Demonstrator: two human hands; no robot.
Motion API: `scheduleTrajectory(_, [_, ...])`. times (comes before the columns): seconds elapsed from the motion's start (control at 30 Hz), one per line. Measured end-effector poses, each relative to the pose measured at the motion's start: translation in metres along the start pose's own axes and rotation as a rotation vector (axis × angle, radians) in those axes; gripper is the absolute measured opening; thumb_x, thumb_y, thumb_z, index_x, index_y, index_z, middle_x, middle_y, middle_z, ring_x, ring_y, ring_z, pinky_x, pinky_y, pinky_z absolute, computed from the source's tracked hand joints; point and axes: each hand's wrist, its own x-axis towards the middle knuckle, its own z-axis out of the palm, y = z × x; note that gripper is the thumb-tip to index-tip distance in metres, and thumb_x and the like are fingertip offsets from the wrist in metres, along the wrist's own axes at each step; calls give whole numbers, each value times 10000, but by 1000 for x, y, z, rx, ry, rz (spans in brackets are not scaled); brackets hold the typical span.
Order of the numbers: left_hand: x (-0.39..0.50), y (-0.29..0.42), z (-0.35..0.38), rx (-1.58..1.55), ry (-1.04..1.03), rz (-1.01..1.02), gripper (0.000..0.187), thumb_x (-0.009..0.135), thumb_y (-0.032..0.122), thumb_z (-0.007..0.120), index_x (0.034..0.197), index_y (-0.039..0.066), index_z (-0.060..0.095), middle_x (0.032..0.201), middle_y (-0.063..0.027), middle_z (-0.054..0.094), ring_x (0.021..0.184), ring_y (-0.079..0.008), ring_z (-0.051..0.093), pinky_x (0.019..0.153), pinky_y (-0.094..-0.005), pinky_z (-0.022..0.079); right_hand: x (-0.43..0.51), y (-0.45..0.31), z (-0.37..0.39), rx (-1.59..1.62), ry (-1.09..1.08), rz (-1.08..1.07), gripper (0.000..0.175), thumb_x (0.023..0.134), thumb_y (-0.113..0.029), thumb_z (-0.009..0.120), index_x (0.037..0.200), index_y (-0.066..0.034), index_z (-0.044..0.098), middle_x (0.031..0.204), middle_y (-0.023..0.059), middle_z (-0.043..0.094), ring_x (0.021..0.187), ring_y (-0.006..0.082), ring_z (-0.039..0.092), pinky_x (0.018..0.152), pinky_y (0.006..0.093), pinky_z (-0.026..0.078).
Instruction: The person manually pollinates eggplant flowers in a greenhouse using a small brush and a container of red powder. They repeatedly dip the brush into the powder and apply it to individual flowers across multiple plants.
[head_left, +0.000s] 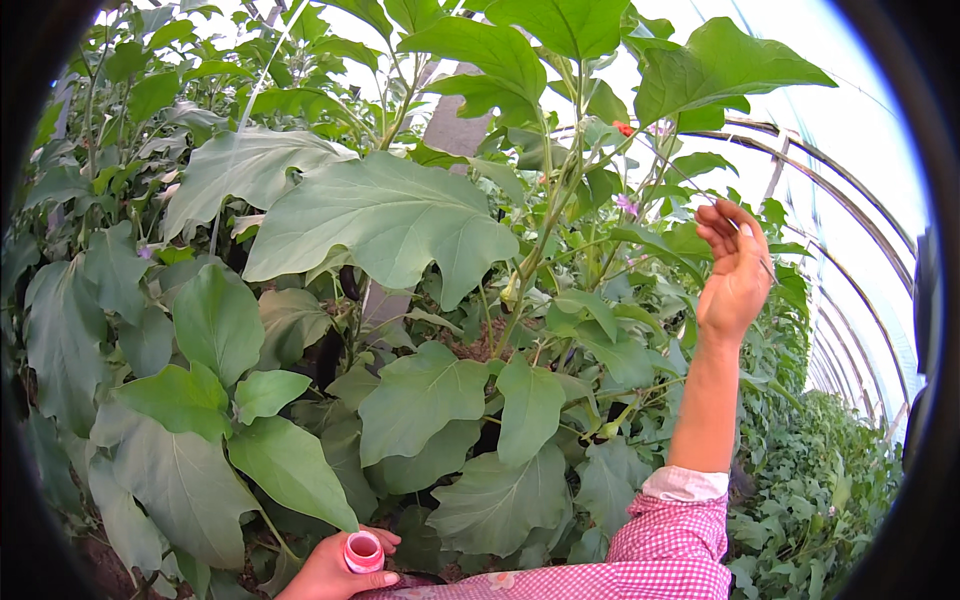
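Observation:
Raised at the right, my right hand (731, 274) pinches a thin stick (694, 186) between thumb and fingers. The stick slants up and left toward a small bright red spot (624, 128) among the upper eggplant stems; whether that spot is the stick's tip or a stained flower, I cannot tell. Low in the view, my left hand (330, 566) grips a small open bottle (364, 553) with a red-stained rim, its mouth facing up. An eggplant plant (551, 214) with broad green leaves stands before me. A purple flower (626, 204) hangs below the red spot.
A large leaf (382, 217) spreads across the middle. Dark eggplant fruits (349, 283) hang partly hidden behind the foliage. A white string (247, 112) runs down at the left. Curved greenhouse ribs (847, 187) arch at the right, above lower leafy plants (810, 480).

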Motion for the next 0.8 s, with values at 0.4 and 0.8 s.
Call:
scheduleTrajectory(0.4, [-18, 5, -4, -19, 114, -16, 403, 677, 115, 827, 997, 3, 610, 1125, -136, 636, 1078, -214, 583, 941, -352, 435, 96, 95, 78, 41, 142, 67, 278, 954, -150, 475, 1038, 95, 578, 935, 141, 635, 826, 186, 620, 786, 286, 516])
scheduleTrajectory(0.8, [-25, 5, -3, -11, 131, 30, 407, 673, 122, 832, 989, -1, 606, 1112, -155, 637, 1072, -228, 587, 942, -363, 436, 121, 121, 83, 343, 235, 305, 253, 930, -124, 478, 1041, 93, 544, 1041, 242, 618, 903, 309, 641, 802, 374, 539])
